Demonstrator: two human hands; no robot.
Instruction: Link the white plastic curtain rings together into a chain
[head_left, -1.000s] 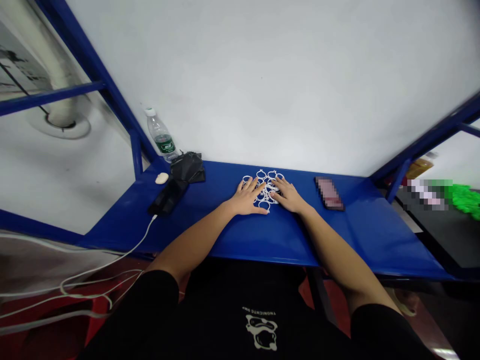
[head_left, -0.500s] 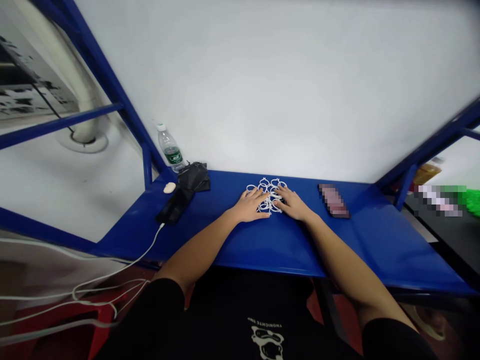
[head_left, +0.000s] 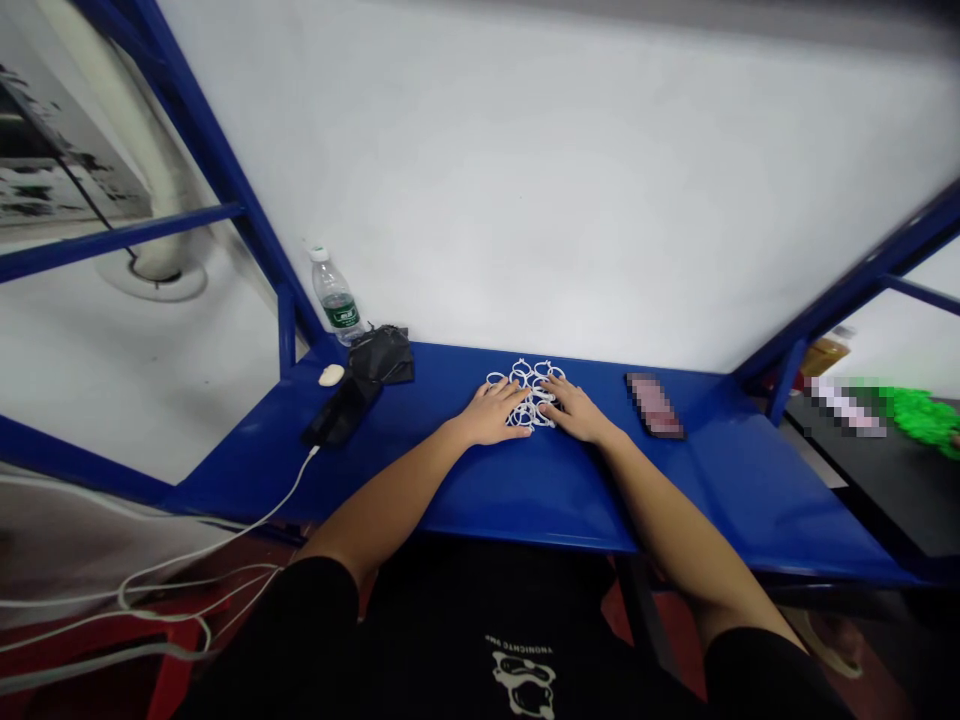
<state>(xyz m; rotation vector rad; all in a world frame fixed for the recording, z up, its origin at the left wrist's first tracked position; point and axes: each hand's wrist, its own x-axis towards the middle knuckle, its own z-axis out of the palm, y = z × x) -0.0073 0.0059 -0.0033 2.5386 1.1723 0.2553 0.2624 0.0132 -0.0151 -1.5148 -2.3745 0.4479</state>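
A cluster of several white plastic rings point(head_left: 527, 378) lies on the blue table point(head_left: 525, 480) near the white wall. My left hand point(head_left: 491, 413) rests flat on the left side of the cluster, fingers stretched out over the rings. My right hand point(head_left: 571, 409) lies flat on the right side, fingers spread and touching the rings. Neither hand grips anything.
A phone point(head_left: 654, 405) lies right of my right hand. To the left sit a water bottle point(head_left: 336, 297), a black pouch point(head_left: 381, 354), a small cream object point(head_left: 331, 375) and a dark device point(head_left: 335, 420) with a white cable point(head_left: 247, 525). Green parts point(head_left: 922, 415) lie on the neighbouring bench.
Both hands stay flat on the rings. The view has shifted slightly as my head moved; nothing on the table has visibly moved.
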